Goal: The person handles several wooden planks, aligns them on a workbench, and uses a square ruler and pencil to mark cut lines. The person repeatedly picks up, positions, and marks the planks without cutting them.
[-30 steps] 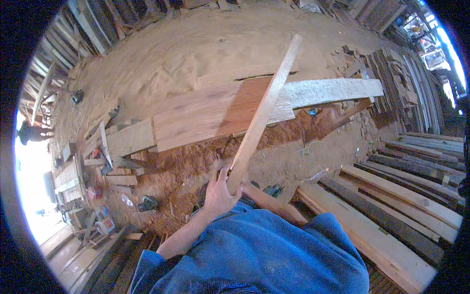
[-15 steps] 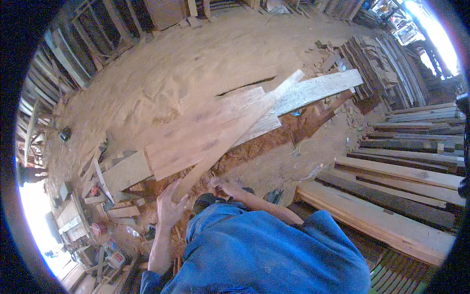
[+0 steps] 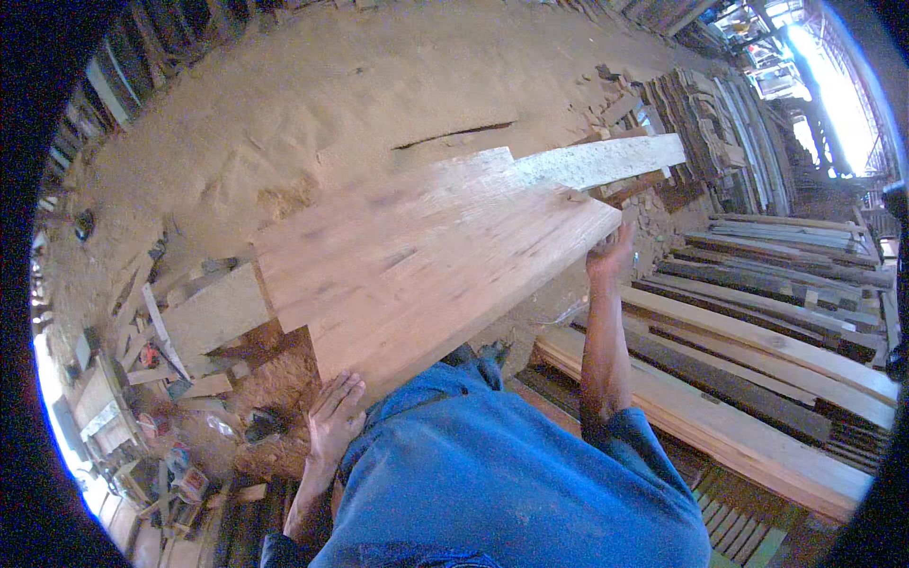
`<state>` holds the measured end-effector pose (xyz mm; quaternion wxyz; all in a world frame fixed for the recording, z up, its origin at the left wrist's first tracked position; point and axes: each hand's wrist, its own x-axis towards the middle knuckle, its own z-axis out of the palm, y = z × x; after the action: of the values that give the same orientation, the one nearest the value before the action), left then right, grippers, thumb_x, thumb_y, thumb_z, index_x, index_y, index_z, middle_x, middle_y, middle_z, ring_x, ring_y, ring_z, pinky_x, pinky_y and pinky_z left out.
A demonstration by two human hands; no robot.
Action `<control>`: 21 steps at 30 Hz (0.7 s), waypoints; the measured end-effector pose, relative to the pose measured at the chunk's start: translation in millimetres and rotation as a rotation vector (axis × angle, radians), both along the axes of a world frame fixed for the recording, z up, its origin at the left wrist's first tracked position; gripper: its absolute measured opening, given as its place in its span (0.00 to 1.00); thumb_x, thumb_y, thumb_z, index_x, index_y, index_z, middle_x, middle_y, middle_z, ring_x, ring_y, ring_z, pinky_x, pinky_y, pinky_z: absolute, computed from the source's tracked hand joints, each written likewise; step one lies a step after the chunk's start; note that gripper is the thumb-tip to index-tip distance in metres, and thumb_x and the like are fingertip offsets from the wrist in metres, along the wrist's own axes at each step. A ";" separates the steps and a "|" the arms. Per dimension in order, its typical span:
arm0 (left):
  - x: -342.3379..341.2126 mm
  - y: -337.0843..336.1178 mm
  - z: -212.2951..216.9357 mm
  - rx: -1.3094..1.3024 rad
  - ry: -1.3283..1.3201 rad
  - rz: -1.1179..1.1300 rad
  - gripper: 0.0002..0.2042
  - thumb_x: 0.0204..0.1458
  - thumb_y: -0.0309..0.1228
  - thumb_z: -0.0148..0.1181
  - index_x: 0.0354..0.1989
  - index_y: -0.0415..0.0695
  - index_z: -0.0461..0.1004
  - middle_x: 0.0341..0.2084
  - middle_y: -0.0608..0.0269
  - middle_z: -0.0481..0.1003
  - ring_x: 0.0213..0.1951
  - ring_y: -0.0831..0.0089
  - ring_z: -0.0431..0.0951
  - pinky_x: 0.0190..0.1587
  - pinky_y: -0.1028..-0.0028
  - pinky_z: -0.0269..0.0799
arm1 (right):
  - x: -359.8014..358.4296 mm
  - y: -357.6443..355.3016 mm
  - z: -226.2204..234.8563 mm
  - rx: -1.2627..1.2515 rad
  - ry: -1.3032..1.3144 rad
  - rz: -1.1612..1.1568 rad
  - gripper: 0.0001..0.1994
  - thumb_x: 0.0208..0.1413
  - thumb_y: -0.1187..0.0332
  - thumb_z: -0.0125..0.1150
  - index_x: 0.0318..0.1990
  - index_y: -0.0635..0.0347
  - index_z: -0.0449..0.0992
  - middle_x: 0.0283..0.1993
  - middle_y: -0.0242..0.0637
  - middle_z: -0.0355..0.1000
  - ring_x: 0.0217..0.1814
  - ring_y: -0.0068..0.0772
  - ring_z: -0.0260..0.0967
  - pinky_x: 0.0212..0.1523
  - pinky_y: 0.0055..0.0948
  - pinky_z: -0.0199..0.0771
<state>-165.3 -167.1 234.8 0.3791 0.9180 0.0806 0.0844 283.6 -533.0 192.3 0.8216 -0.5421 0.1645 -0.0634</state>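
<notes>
A wide reddish-brown plank (image 3: 464, 284) is in front of my body, broad face up and slanting from lower left to upper right. My left hand (image 3: 334, 417) holds its near left end, fingers laid over the corner. At the plank's right end my right hand (image 3: 609, 256) grips it, partly hidden under the edge, with the arm stretched out. Just beyond the plank lies another broad brown board (image 3: 379, 222); the held plank overlaps it in view, and whether they touch I cannot tell. A pale whitish board (image 3: 606, 163) extends behind toward the right.
Long timbers (image 3: 739, 322) lie in rows on the right, with a stack of rough slabs (image 3: 696, 142) farther back. Wood offcuts (image 3: 204, 386) and a pale board (image 3: 218, 312) are at the left. Sandy ground (image 3: 360, 104) stretches ahead, with a dark strip (image 3: 454, 135) on it.
The plank has turned from showing a narrow edge to showing its broad face. My right hand has moved from near my body out to the plank's right end. My left hand stays at the near end.
</notes>
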 end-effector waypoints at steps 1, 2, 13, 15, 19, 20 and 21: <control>-0.2 -0.4 -0.4 0.011 -0.010 -0.009 0.25 0.34 0.20 0.68 0.47 0.41 0.79 0.51 0.56 0.78 0.57 0.58 0.75 0.62 0.58 0.69 | 6.2 -2.3 2.8 0.055 0.088 0.013 0.34 0.60 0.45 0.54 0.64 0.61 0.61 0.61 0.47 0.66 0.58 0.48 0.68 0.60 0.46 0.70; -0.4 -0.1 -0.7 0.019 0.004 -0.017 0.24 0.34 0.21 0.69 0.47 0.41 0.79 0.51 0.56 0.78 0.57 0.58 0.75 0.62 0.58 0.69 | 11.4 -5.2 2.7 0.085 0.172 0.048 0.32 0.59 0.48 0.56 0.63 0.61 0.62 0.58 0.47 0.68 0.57 0.49 0.69 0.59 0.46 0.71; -8.5 -3.3 -6.5 -0.074 -0.085 0.212 0.24 0.33 0.24 0.71 0.46 0.43 0.79 0.50 0.55 0.78 0.56 0.57 0.75 0.61 0.60 0.70 | 32.6 1.6 -5.4 -0.318 0.192 0.115 0.17 0.54 0.59 0.57 0.46 0.62 0.73 0.42 0.41 0.73 0.49 0.38 0.70 0.49 0.41 0.74; -5.8 -3.3 -4.0 -0.122 -0.009 0.404 0.27 0.33 0.25 0.73 0.49 0.43 0.78 0.51 0.54 0.76 0.56 0.57 0.75 0.61 0.61 0.69 | 48.1 5.9 -3.7 -0.458 0.105 0.099 0.21 0.54 0.57 0.61 0.48 0.63 0.70 0.46 0.44 0.72 0.48 0.41 0.71 0.48 0.42 0.75; 15.7 3.5 -16.3 -0.310 -0.058 0.817 0.34 0.36 0.29 0.76 0.57 0.43 0.72 0.53 0.54 0.75 0.57 0.60 0.73 0.62 0.63 0.67 | 79.6 21.0 -5.7 -0.566 0.252 0.163 0.31 0.51 0.55 0.70 0.54 0.65 0.64 0.50 0.46 0.69 0.48 0.39 0.71 0.49 0.37 0.75; 23.8 6.5 -25.2 -0.468 -0.180 0.820 0.33 0.38 0.29 0.75 0.57 0.42 0.70 0.52 0.55 0.74 0.57 0.62 0.72 0.62 0.63 0.67 | 87.8 28.1 -6.0 -0.546 0.147 0.153 0.33 0.50 0.53 0.71 0.56 0.65 0.63 0.51 0.47 0.68 0.49 0.39 0.70 0.51 0.37 0.74; 33.6 8.2 -37.2 -0.641 -0.311 0.829 0.32 0.41 0.29 0.74 0.58 0.41 0.69 0.52 0.56 0.74 0.57 0.63 0.71 0.62 0.64 0.66 | 95.5 40.2 -9.7 -0.568 0.035 0.096 0.35 0.51 0.51 0.71 0.57 0.66 0.63 0.54 0.48 0.68 0.52 0.40 0.69 0.55 0.39 0.71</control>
<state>-131.7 -158.9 197.7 0.5823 0.6244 0.4003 0.3328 379.1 -492.8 182.7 0.6361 -0.7586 0.1283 -0.0587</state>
